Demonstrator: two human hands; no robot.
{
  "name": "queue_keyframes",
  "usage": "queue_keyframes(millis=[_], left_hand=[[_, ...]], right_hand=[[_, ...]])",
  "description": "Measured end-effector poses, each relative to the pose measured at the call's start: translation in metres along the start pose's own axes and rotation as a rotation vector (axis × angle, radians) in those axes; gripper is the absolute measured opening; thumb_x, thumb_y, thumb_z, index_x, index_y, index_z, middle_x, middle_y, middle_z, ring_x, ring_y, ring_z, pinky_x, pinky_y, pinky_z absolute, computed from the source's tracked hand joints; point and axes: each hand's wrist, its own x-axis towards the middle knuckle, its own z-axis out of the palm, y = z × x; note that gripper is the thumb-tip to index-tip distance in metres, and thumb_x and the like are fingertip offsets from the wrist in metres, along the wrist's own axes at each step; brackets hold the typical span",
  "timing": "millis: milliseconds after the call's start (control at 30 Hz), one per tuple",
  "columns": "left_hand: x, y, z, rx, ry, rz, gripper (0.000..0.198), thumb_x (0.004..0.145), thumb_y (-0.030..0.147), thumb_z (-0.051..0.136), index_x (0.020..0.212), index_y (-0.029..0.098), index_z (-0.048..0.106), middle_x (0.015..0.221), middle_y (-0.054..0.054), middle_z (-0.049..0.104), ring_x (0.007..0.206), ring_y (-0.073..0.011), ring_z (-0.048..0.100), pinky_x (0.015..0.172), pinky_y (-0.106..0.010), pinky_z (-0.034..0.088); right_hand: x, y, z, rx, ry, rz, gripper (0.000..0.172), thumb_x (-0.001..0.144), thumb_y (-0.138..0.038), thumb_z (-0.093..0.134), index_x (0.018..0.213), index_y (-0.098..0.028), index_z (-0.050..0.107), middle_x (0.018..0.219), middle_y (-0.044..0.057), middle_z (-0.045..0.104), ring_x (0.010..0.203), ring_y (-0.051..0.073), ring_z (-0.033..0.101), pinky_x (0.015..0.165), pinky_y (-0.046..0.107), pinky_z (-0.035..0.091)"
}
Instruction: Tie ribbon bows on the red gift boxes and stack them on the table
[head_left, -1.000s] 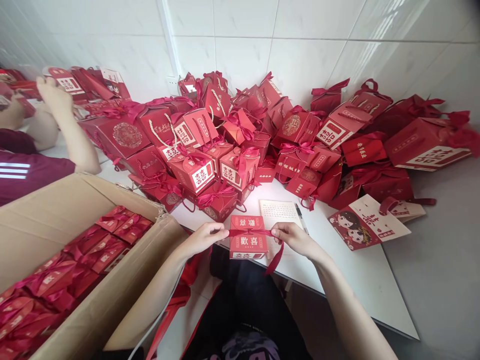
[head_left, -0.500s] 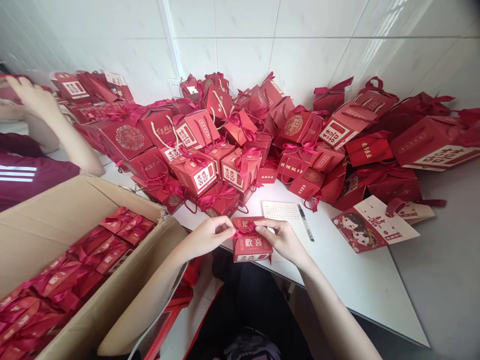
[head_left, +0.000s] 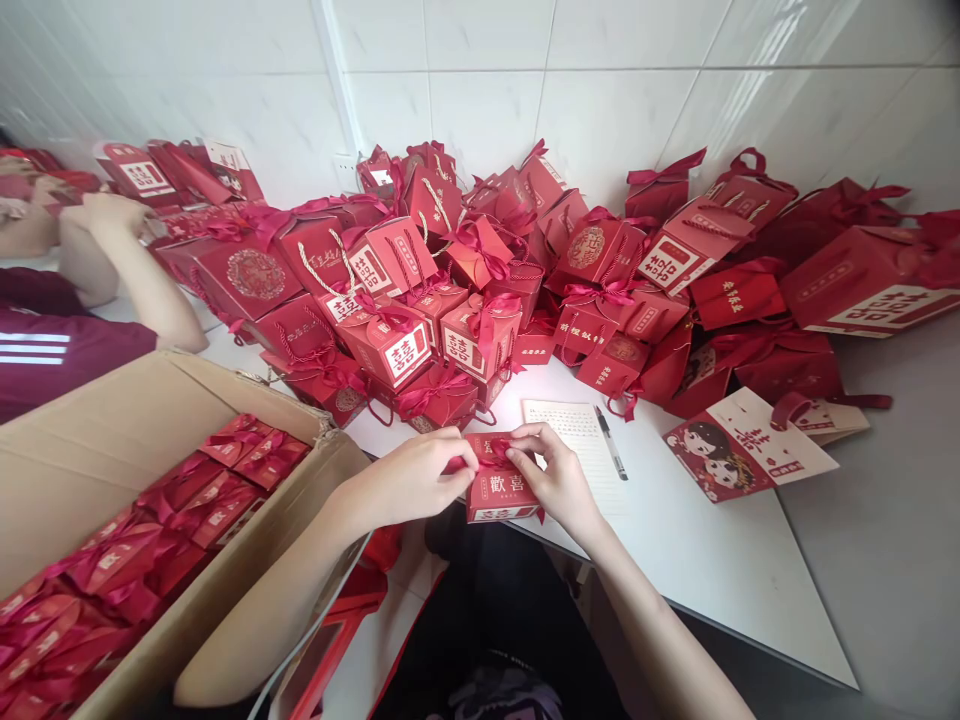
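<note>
A small red gift box (head_left: 501, 493) with gold characters sits at the near edge of the white table (head_left: 720, 560). A red ribbon (head_left: 496, 455) crosses its top. My left hand (head_left: 420, 478) pinches the ribbon from the left, fingers closed. From the right, my right hand (head_left: 551, 472) pinches the same ribbon over the box's top, fingertips almost meeting the left ones.
A heap of red gift boxes and bags (head_left: 480, 280) fills the table up to the tiled wall. A lined paper (head_left: 581, 445) and pen (head_left: 610, 442) lie beside the box. An open cardboard carton (head_left: 112, 450) of ribboned boxes stands at left. Another person's arm (head_left: 131, 265) reaches at far left.
My hands, earlier pulling the ribbon ends apart at the box's sides, have come together over its top. The other person's hand at far left has lowered.
</note>
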Motion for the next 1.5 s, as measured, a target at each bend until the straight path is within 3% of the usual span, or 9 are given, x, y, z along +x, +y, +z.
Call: queue_keyframes(millis=[100,200,400,600,833,967,1100,1267,1500], left_hand=[[0.001,-0.003,0.002,0.046,0.015,0.011,0.010,0.078,0.020,0.052,0.085,0.021,0.059,0.086,-0.001,0.060,0.081,-0.0189,0.058,0.073,-0.028,0.044],[0.004,-0.003,0.002,0.089,0.035,0.053,0.013,0.084,0.015,0.045,0.087,0.021,0.057,0.085,0.000,0.058,0.078,-0.0165,0.057,0.071,-0.027,0.043],[0.008,0.007,-0.002,0.204,0.113,0.209,0.021,0.090,0.026,0.042,0.087,0.019,0.062,0.101,-0.004,0.050,0.077,-0.0129,0.056,0.072,-0.026,0.045],[0.027,0.011,-0.001,0.175,0.095,0.302,0.024,0.092,0.025,0.040,0.091,0.019,0.063,0.092,-0.004,0.055,0.077,-0.0137,0.056,0.068,-0.024,0.043],[0.055,-0.018,0.020,-0.164,0.237,0.142,0.007,0.084,0.026,0.055,0.086,0.019,0.058,0.087,0.000,0.062,0.083,-0.0155,0.059,0.077,-0.027,0.044],[0.053,-0.031,0.039,-0.212,0.274,0.162,0.008,0.082,0.022,0.055,0.077,0.018,0.059,0.089,-0.003,0.060,0.090,-0.0171,0.057,0.084,-0.030,0.043],[0.039,-0.026,0.049,-0.121,0.320,0.161,0.007,0.081,0.017,0.055,0.081,0.018,0.062,0.095,-0.004,0.061,0.099,-0.0193,0.053,0.088,-0.034,0.039],[0.023,-0.010,0.055,0.027,0.422,0.016,0.010,0.081,0.017,0.053,0.082,0.020,0.062,0.093,-0.003,0.063,0.092,-0.0205,0.055,0.085,-0.038,0.033],[0.019,0.003,0.067,-0.029,0.534,-0.039,0.020,0.078,0.015,0.055,0.096,0.020,0.059,0.090,-0.002,0.068,0.087,-0.0199,0.060,0.087,-0.040,0.032]], right_hand=[[-0.001,0.000,0.003,0.014,0.014,0.021,0.018,0.081,-0.030,0.054,0.096,-0.021,0.058,0.086,0.004,0.071,0.084,0.020,0.067,0.079,0.034,0.051],[-0.001,-0.001,0.004,-0.001,0.005,0.008,0.015,0.082,-0.030,0.052,0.089,-0.021,0.062,0.089,0.005,0.071,0.086,0.020,0.066,0.081,0.034,0.049],[-0.003,-0.006,0.005,-0.072,0.004,-0.072,0.015,0.085,-0.026,0.048,0.084,-0.022,0.063,0.089,0.003,0.069,0.086,0.020,0.063,0.081,0.033,0.046],[-0.003,-0.001,0.009,-0.052,0.015,-0.054,0.009,0.081,-0.024,0.051,0.087,-0.023,0.057,0.085,0.003,0.069,0.083,0.020,0.063,0.079,0.035,0.046],[-0.005,0.011,0.011,0.215,0.047,0.007,0.023,0.078,-0.030,0.058,0.094,-0.023,0.044,0.077,0.001,0.068,0.078,0.019,0.065,0.071,0.032,0.049],[-0.006,0.015,0.013,0.317,0.088,0.034,0.021,0.076,-0.031,0.062,0.087,-0.023,0.046,0.077,0.002,0.069,0.078,0.019,0.065,0.074,0.033,0.050],[-0.007,0.013,0.015,0.274,0.158,0.004,0.015,0.075,-0.029,0.063,0.080,-0.022,0.051,0.079,0.002,0.065,0.083,0.018,0.064,0.079,0.033,0.049],[-0.010,0.013,0.019,0.150,0.215,-0.035,0.009,0.078,-0.029,0.060,0.077,-0.021,0.055,0.076,0.001,0.062,0.076,0.016,0.060,0.074,0.030,0.048],[-0.012,0.012,0.022,0.119,0.270,-0.036,0.008,0.077,-0.028,0.060,0.077,-0.021,0.057,0.076,0.001,0.062,0.075,0.016,0.059,0.072,0.031,0.048]])
